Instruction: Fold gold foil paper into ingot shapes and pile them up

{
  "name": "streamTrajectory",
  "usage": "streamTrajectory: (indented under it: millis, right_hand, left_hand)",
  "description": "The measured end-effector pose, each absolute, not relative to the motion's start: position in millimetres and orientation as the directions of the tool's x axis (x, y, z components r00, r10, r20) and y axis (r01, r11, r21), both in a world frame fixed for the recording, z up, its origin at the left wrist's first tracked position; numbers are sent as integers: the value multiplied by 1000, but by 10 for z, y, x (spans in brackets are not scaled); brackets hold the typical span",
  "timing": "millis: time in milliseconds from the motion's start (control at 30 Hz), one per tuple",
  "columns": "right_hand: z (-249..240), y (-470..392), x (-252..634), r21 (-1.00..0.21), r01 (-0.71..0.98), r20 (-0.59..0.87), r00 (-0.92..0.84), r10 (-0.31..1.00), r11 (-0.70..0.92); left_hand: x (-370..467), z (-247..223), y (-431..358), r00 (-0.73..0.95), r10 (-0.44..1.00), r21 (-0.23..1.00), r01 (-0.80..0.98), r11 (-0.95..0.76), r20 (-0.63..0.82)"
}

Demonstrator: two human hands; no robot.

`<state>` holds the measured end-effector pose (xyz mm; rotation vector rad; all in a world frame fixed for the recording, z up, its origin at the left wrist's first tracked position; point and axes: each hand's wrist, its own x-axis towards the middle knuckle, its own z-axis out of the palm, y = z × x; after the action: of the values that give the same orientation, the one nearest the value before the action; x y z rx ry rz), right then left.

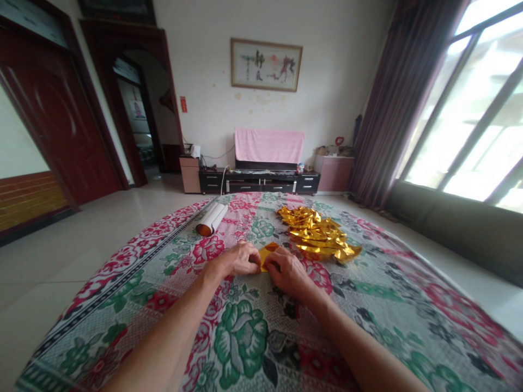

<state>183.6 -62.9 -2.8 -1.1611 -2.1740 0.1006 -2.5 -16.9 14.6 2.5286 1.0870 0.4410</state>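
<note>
A small sheet of gold foil paper (268, 250) lies low over the tablecloth between my two hands. My left hand (242, 258) pinches its left side, fingers curled with the thumb against the paper. On the opposite side my right hand (286, 267) grips the sheet with bent fingers, hiding part of it. To the right, a heap of folded shiny gold foil pieces (321, 234) rests on the cloth. A rolled white sheet with an orange-gold inside (212, 219) lies at the left, apart from my hands.
The flowered tablecloth (241, 343) covers a round table. Beyond it stands a low black cabinet (261, 182) with a pink cloth (269, 145) draped over something on top. A purple curtain (392, 103) and a window are at the right; a dark red door (57, 109) is at the left.
</note>
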Motion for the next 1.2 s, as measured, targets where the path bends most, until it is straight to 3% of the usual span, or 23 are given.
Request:
streamTrajectory:
  millis: [433,667,833,1000,1200]
  right_hand:
    - [-3,-615,1951,-442,600,556,-400,728,667]
    - [138,-634,2037,-458,640,779,-45,625,617]
    - [117,-635,2053,-475,778,717,71,693,412]
    - [56,-661,2088,-388,857,628,-22,778,338]
    - [59,-714,2049,-279,810,610,-265,747,515]
  left_hand:
    - [-29,163,-189,651,749,446,640,-626,118]
    - [2,239,-226,642,763,446,666,-599,66]
    - [5,209,-202,647,759,445,659,-606,74]
    - [-3,186,-182,649,753,447,644,-621,111]
    - [-5,244,-220,640,760,453,648,-612,111]
